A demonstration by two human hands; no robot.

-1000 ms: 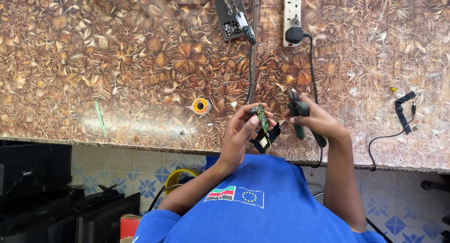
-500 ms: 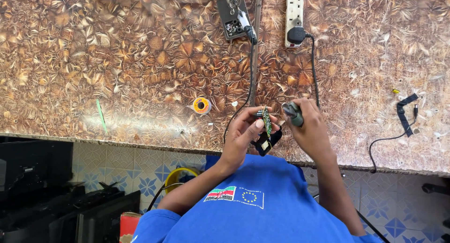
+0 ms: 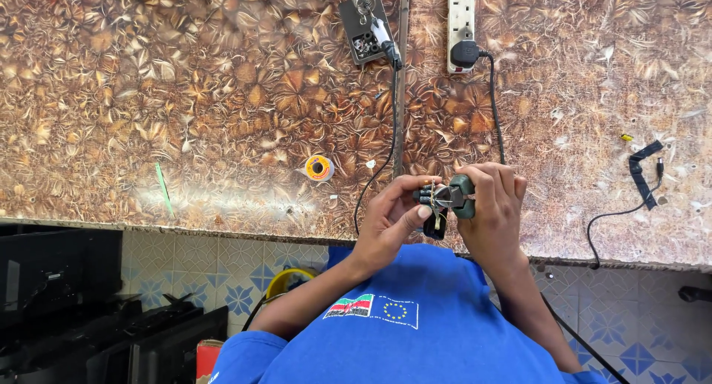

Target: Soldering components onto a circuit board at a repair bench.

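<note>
Left hand (image 3: 389,219) pinched on a small circuit board (image 3: 432,200), held just above the counter (image 3: 222,132) edge. Right hand (image 3: 493,206) wrapped around green-handled cutters (image 3: 456,196), tips at the board. Best kept steady, nipping close without twisting.

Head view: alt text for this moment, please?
A person's left hand holds a small circuit board while the right hand applies dark-handled cutters to it, over a brown patterned worktop with a solder spool and soldering iron stand.
</note>
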